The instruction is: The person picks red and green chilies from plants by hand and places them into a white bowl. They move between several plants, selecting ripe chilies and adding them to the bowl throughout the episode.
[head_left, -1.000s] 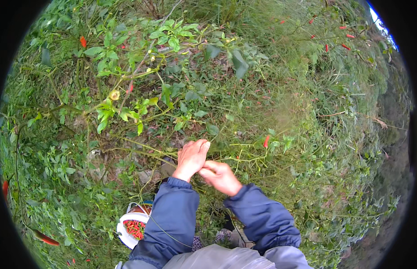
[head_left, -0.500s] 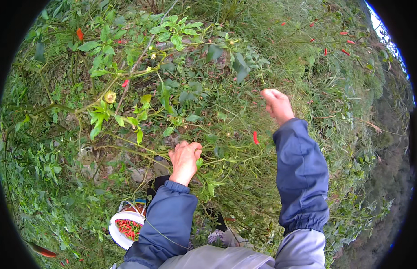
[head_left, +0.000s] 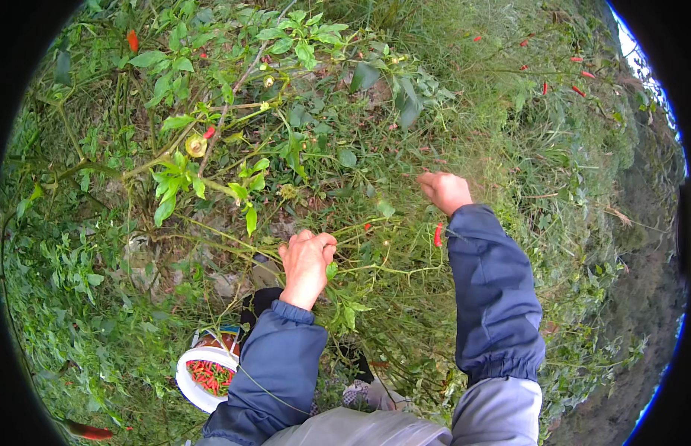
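Note:
My left hand is closed around a thin green branch of a chili pepper plant, in the middle of the view. Farther out on the right, my right hand is closed with its fingertips together, pointing left; what they pinch, if anything, is too small to make out. Just below that hand, next to the blue sleeve, hangs a red chili pepper. A smaller red chili shows between the two hands. Leafy shoots with a pale yellowish round fruit spread at upper left.
A white bucket with red and green chilies stands at lower left beside my left forearm. More red chilies hang on thin branches at upper right. Grass and weeds cover the ground, with a few stones near my shoe.
My right hand has come down and slightly left, nearer the branches. The left hand keeps its hold in the same place. The red chili near the right sleeve has shifted slightly right.

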{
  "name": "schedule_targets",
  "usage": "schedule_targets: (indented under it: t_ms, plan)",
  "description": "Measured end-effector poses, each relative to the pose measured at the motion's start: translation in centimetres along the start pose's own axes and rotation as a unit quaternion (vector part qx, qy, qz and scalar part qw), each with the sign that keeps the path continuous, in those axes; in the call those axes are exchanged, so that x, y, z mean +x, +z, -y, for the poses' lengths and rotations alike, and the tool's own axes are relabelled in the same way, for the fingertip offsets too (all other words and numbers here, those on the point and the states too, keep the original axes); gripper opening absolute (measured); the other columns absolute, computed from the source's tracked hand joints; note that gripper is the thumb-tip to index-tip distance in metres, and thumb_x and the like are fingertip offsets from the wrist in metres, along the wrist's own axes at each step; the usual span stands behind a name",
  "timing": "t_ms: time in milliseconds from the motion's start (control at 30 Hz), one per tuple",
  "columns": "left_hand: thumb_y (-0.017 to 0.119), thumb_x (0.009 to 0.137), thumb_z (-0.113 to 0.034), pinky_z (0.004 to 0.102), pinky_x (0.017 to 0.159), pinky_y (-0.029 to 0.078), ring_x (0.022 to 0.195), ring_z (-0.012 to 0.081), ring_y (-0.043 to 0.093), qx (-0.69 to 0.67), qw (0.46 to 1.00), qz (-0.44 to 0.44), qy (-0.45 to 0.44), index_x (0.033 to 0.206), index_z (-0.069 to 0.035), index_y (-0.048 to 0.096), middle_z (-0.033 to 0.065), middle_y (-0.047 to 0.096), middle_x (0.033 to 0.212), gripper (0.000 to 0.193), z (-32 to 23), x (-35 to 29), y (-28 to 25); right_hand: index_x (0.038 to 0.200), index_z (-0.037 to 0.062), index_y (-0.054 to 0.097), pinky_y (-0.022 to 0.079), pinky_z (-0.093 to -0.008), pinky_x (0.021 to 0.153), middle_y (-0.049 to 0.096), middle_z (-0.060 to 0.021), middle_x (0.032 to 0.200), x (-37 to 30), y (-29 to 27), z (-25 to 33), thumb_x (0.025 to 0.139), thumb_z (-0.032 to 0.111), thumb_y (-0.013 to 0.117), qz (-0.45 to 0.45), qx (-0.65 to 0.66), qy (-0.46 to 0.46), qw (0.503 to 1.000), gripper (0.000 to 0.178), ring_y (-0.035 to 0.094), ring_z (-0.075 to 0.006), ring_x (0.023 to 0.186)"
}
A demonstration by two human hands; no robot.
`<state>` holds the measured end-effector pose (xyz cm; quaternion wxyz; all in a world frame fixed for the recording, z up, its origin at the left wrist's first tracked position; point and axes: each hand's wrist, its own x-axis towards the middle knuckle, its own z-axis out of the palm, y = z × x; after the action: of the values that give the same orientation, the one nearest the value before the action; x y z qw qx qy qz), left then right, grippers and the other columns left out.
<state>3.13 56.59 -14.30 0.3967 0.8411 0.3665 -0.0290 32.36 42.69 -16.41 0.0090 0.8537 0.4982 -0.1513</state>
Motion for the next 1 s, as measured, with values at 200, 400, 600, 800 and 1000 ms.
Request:
schedule_targets:
  t_ms: [200, 400, 600, 800, 1000]
  plan:
    - [0.065, 0.074, -0.015, 0.0464, 0.081, 0.034, 0.084, 0.0258, 0.051, -0.030, 0.996, -0.079, 0.007, 0.084, -0.016, 0.066, 0.0047, 0.052, 0.075, 0.010, 0.3, 0.5, 0.8, 0.099, 0.0220, 0.063, 0.051, -0.0400, 0.063, 0.063, -0.0098, 0.080, -1.6, -2.5, -0.9, 0.081, 0.022, 0.056, -0.019, -0.015, -0.036, 0.999, 0.020, 0.062, -0.0293, 0.071]
    - [0.065, 0.074, -0.015, 0.0472, 0.081, 0.035, 0.083, 0.0257, 0.051, -0.036, 0.995, -0.090, 0.013, 0.084, -0.015, 0.066, 0.0048, 0.052, 0.075, 0.010, 0.3, 0.7, 0.6, 0.104, 0.0219, 0.060, 0.051, -0.0398, 0.060, 0.061, -0.0102, 0.078, -1.6, -2.3, -0.4, 0.079, 0.020, 0.057, -0.052, -0.042, -0.028, 0.997, 0.025, 0.061, -0.0300, 0.069]
    - [0.065, 0.074, -0.016, 0.0467, 0.080, 0.035, 0.083, 0.0256, 0.052, -0.038, 0.996, -0.081, 0.013, 0.084, -0.015, 0.066, 0.0048, 0.052, 0.076, 0.010, 0.4, 0.9, 0.5, 0.094, 0.0174, 0.058, 0.049, -0.0395, 0.056, 0.059, -0.0095, 0.077, -0.9, -1.5, -0.7, 0.079, 0.024, 0.057, 0.006, -0.109, -0.062, 0.992, 0.016, 0.061, -0.0287, 0.064]
    - [0.065, 0.073, -0.017, 0.0467, 0.080, 0.036, 0.082, 0.0259, 0.052, -0.030, 0.997, -0.077, 0.006, 0.084, -0.017, 0.066, 0.0048, 0.052, 0.075, 0.010, 0.8, 1.4, 0.8, 0.087, 0.0133, 0.059, 0.048, -0.0398, 0.058, 0.060, -0.0086, 0.076, -2.1, -2.1, -1.3, 0.079, 0.027, 0.060, 0.017, -0.047, -0.089, 0.995, 0.016, 0.060, -0.0301, 0.069]
    - [0.064, 0.074, -0.016, 0.0451, 0.078, 0.036, 0.083, 0.0265, 0.052, -0.010, 0.997, -0.076, 0.003, 0.085, -0.016, 0.066, 0.0052, 0.052, 0.074, 0.011, 0.2, 1.4, 0.9, 0.095, 0.0032, 0.060, 0.042, -0.0257, 0.052, 0.055, 0.0007, 0.070, -4.0, -4.1, -1.6, 0.084, 0.014, 0.062, 0.021, 0.422, 0.119, 0.899, 0.015, 0.051, -0.0089, 0.059]
